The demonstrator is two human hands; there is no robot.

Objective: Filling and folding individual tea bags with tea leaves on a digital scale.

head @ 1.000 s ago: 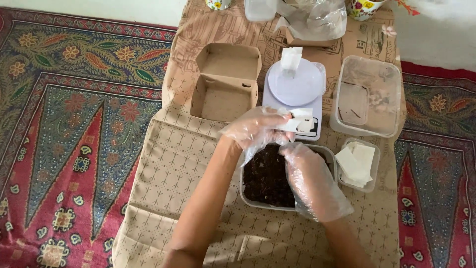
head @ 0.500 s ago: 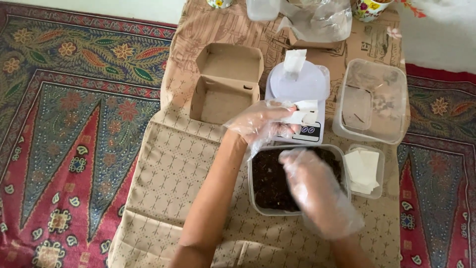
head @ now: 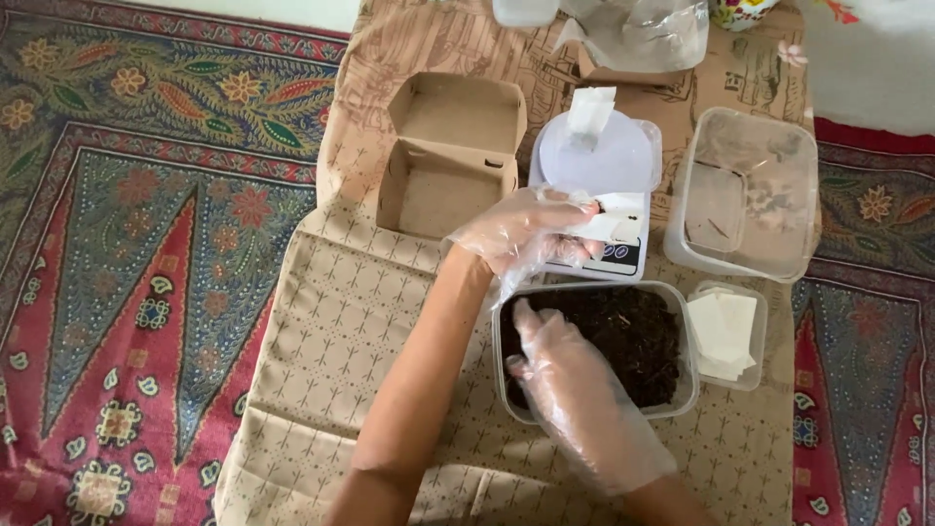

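Both of my hands wear thin clear plastic gloves. My left hand (head: 521,234) hovers over the front of a small white kitchen scale (head: 596,161) and pinches a small white paper piece (head: 612,219). Another folded white paper (head: 591,109) stands on the scale's round plate. My right hand (head: 575,390) reaches into a clear rectangular tub (head: 688,394) full of dark crumbly material (head: 638,341), its fingers pressed into the left side of the heap.
An open brown cardboard box (head: 443,161) sits left of the scale. A larger clear tub (head: 745,195) stands at the right, and a small tub of white paper squares (head: 726,333) below it. All rest on a tan patterned cloth (head: 331,341) over a red carpet (head: 127,244). A plastic bag (head: 643,29) lies at the back.
My right hand has slid left and down into the dark material. My left hand stays by the scale with the white paper. The view has shifted slightly.
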